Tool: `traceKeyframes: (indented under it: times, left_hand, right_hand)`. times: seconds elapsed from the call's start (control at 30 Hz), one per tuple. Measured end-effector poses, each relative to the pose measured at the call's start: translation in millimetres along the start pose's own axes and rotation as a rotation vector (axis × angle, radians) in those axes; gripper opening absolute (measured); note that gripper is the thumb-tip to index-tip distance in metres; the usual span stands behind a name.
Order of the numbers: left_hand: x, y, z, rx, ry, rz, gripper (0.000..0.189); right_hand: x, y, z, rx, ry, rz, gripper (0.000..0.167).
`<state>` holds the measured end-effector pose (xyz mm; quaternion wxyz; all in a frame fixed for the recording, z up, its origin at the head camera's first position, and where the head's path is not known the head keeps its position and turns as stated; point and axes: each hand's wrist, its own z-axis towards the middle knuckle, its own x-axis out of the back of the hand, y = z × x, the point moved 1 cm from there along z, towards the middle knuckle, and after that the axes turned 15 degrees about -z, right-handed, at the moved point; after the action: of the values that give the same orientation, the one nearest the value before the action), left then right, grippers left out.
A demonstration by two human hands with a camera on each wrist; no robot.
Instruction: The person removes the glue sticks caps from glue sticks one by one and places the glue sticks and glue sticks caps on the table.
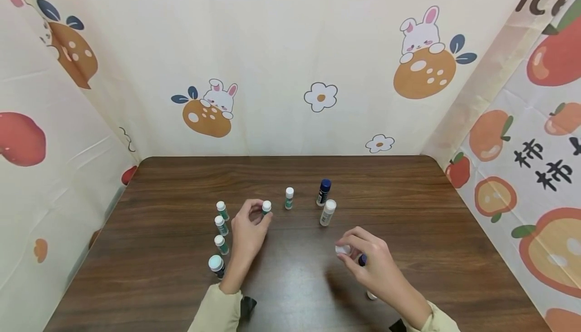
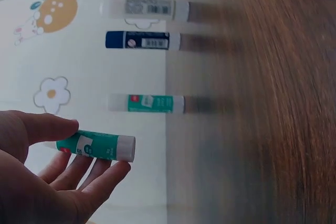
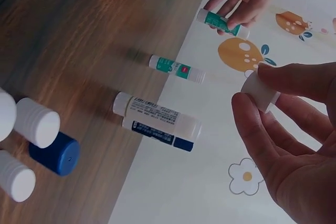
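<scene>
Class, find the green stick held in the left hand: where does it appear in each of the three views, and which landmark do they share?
Head: the green stick is slightly left of and below centre, in the left hand.
Left wrist: the green stick is at lower left.
Right wrist: the green stick is near the top, right of centre.
Shared landmark: the navy stick beside the white stick.

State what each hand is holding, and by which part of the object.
Left hand: a green glue stick, by its green body. Right hand: a white cap, pinched at its edges.
</scene>
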<state>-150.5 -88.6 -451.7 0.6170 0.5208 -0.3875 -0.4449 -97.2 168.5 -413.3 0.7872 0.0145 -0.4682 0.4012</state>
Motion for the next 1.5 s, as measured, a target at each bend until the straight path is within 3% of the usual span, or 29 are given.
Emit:
traceKeyframes:
  times: [0.5,0.73,1.1,1.27,1.5]
  left_hand:
    - [3.3,-21.4,14.7,0.074,0.078,0.14,0.024]
    - [3.0,-29.0,16.4,0.095,0.102,0.142,0.025]
    - [-0.2,-28.2,19.0,0.082,0.115,0.131,0.029]
    - [-3.1,-18.0,18.8,0.045,0.086,0.11,0.034]
    - [-10.9,2.9,15.1,-0.096,0.065,0.116,0.037]
  right_hand:
    - [6,14,-18.2,-0.056,0.023,-0.044,0.032]
    - [7,22,-26.6,-0.036,0.038,-0.018,0.031]
    - [10,32,-36.8,-0.105,0.026,-0.066,0.033]
    - [12,36,-41.9,-0.147,0.01,-0.087,0.034]
    - [14,44,-49.3,-0.175,0.022,-0.131,0.037]
